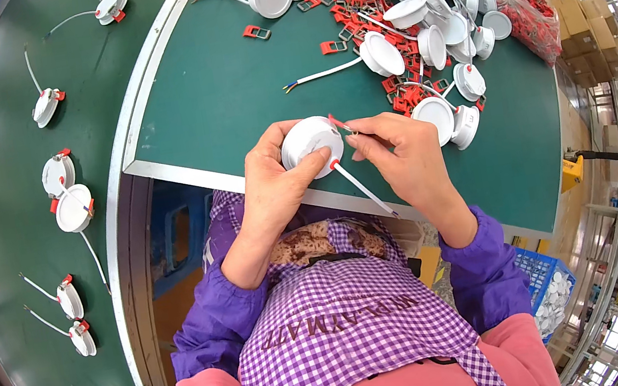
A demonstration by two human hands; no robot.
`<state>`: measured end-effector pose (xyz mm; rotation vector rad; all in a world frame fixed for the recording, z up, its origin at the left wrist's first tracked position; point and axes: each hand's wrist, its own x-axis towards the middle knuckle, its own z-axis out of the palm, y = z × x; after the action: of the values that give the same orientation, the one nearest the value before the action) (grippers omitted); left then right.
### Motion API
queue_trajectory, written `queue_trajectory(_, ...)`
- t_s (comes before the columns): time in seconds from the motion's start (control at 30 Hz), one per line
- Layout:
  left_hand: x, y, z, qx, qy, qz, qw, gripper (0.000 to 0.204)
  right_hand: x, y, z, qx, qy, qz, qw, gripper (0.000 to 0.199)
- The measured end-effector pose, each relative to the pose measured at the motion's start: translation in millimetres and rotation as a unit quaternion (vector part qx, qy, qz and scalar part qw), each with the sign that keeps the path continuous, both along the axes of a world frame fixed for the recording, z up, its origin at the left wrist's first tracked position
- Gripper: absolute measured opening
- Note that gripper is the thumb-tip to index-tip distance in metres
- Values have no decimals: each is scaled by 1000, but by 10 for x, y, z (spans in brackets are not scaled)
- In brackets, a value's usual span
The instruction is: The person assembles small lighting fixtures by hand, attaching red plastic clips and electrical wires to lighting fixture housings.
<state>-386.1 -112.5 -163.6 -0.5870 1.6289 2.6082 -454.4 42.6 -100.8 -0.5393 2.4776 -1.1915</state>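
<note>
My left hand (pixel 277 175) is closed round a white round downlight (pixel 309 141), its thumb pressed on the back of the housing. A white cable (pixel 363 187) leaves the light through a red grommet and slants down toward the table's front edge. In a pinch, my right hand (pixel 403 152) holds a small red spring clip (pixel 338 122) against the light's right rim. Its metal part is mostly hidden by the fingers. Beyond my hands, a loose heap of red clips (pixel 360 13) lies among many white downlights (pixel 382 54) with cables.
To the left, a green conveyor belt (pixel 12 207) behind a metal rail carries several downlights fitted with red clips. A clear bag of red clips (pixel 526 13) sits at the table's right edge. A blue crate (pixel 542 277) with white parts stands low right, and cardboard boxes (pixel 588 35) are stacked beyond.
</note>
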Motion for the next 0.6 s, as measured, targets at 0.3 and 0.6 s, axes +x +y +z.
queue_trajectory(0.3, -23, 23, -81, -20, 15, 10, 1000, 29, 73, -94, -96, 45, 166, 32, 985, 13)
queue_trajectory(0.6, -40, -4, -103, -24, 19, 1, 1000, 28, 21, -81, -185, -14, 98, 6, 995, 12)
